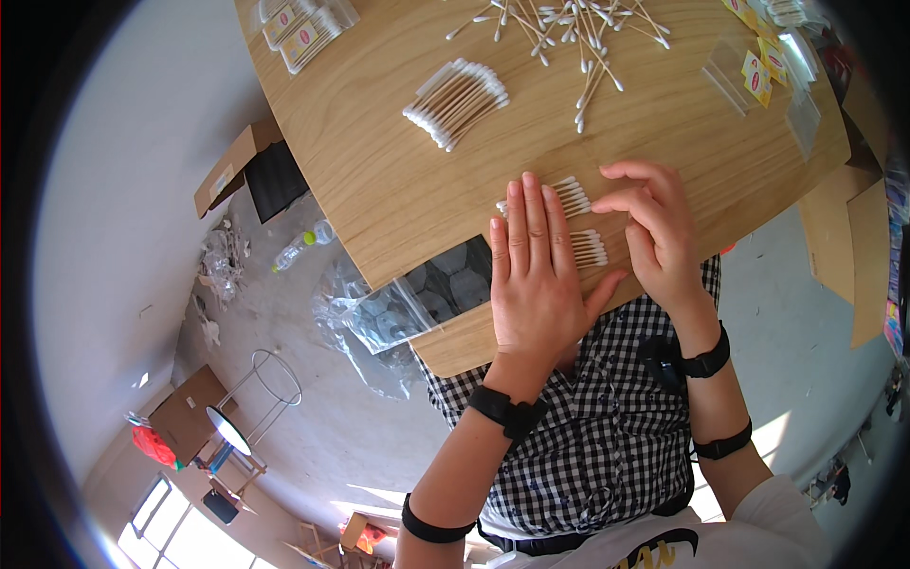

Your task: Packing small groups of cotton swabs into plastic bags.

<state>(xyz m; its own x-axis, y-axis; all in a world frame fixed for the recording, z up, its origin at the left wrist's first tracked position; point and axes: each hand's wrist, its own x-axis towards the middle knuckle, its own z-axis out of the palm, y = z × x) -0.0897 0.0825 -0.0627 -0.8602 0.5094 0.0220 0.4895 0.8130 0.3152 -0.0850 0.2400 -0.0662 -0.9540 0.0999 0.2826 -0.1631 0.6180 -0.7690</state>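
Note:
My left hand (538, 275) lies flat, fingers stretched out together and thumb held apart, over cotton swabs on the wooden table (360, 171). White swab tips (573, 196) show beside its fingers, and a second row of swabs (590, 248) pokes out nearer to me; the rest is hidden under the hand. To the right, my right hand (659, 232) has its fingers apart and bent, index fingertip close to the upper row's tips. Nothing shows in its grasp. Farther off rests a neat bundle of swabs (457, 104), beyond which loose swabs (583, 33) lie scattered.
Packed swabs in clear bags (308, 36) sit at the far left. Yellow labels (756, 78) and clear bags (802, 123) lie at the far right. A dark patterned sheet (450, 280) and clear plastic (384, 318) overlap the near left edge. A cardboard box (834, 242) stands right.

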